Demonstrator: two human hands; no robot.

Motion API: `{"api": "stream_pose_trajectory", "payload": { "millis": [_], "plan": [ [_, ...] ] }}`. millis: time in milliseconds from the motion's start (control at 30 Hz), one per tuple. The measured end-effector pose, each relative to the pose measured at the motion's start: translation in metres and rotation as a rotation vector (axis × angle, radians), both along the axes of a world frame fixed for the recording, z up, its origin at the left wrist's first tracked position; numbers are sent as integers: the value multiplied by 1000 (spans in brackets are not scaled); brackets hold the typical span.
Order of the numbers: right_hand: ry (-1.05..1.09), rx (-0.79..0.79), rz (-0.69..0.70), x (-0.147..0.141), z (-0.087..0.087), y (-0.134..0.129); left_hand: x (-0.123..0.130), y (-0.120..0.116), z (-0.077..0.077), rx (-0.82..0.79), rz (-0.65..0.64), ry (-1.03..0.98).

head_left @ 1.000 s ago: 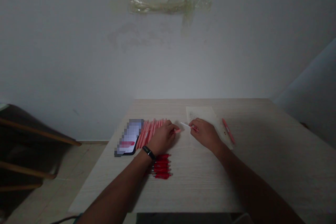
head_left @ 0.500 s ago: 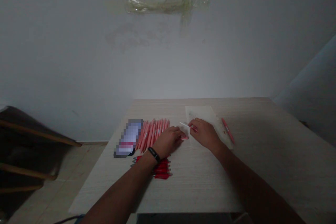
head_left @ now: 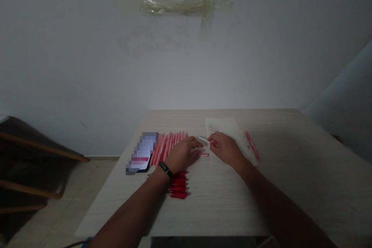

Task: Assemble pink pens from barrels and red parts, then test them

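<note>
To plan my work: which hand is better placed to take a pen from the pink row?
Probably your left hand: it sits at the pink pens; your right hand is farther off, at a white strip.

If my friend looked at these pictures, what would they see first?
The long row of pink pens lying side by side on the pale wooden table grabs the eye first, with red pens bunched just below. The left hand and right hand meet beside them, the right pinching a small white strip. High on the wall, shiny tape stands out too.
</note>
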State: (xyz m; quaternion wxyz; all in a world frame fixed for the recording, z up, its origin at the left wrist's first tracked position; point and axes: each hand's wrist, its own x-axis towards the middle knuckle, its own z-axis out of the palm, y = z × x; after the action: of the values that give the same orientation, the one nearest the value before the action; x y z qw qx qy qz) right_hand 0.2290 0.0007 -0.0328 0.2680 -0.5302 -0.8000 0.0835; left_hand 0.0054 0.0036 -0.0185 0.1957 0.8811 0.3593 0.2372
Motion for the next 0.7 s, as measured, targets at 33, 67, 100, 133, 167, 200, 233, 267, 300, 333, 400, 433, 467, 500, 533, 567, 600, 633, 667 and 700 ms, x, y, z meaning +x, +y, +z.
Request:
{"api": "stream_pose_trajectory", "payload": {
  "millis": [33, 67, 100, 133, 167, 200, 233, 267, 300, 333, 400, 433, 467, 500, 533, 567, 600, 633, 667, 700],
  "plan": [
    [1, 4, 12, 0, 0, 0, -5, 1, 4, 12, 54, -28],
    [4, 8, 29, -1, 1, 0, -10, 3, 8, 22, 110, -52],
    [6, 10, 52, -1, 1, -1, -14, 5, 11, 30, 166, -76],
    [8, 12, 78, -2, 1, -1, -18, 6, 13, 33, 203, -90],
    [9, 15, 108, -3, 1, -1, -20, 7, 14, 36, 227, -90],
    [7, 22, 139, -4, 0, -2, -21, 8, 14, 35, 235, -79],
    [4, 30, 169, -6, 0, -3, -21, 8, 14, 38, 234, -67],
    [-2, 38, 197, -7, 0, -3, -20, 7, 13, 43, 221, -51],
    [-8, 46, 220, -8, -1, -4, -18, 6, 11, 49, 201, -31],
    [-13, 52, 239, -9, -1, -5, -16, 5, 10, 49, 180, -7],
    [-14, 58, 270, -11, -1, -6, -11, 2, 8, 22, 145, 32],
    [-9, 58, 280, -12, -1, -7, -9, 1, 8, 2, 129, 51],
    [-1, 61, 281, -12, -1, -7, -8, 1, 7, -18, 117, 64],
    [7, 62, 278, -12, -1, -7, -7, 1, 7, -37, 112, 72],
    [14, 64, 269, -13, -2, -7, -7, 1, 7, -52, 111, 74],
    [18, 66, 256, -13, -2, -7, -7, 1, 7, -64, 115, 74],
    [18, 69, 243, -13, -2, -7, -7, 1, 7, -74, 119, 73],
    [14, 74, 233, -13, -2, -6, -7, 1, 7, -81, 123, 72],
    [7, 81, 228, -13, -1, -6, -7, 1, 6, -85, 125, 72],
    [0, 88, 226, -13, -1, -6, -7, 1, 6, -87, 126, 73]
  ]
}}
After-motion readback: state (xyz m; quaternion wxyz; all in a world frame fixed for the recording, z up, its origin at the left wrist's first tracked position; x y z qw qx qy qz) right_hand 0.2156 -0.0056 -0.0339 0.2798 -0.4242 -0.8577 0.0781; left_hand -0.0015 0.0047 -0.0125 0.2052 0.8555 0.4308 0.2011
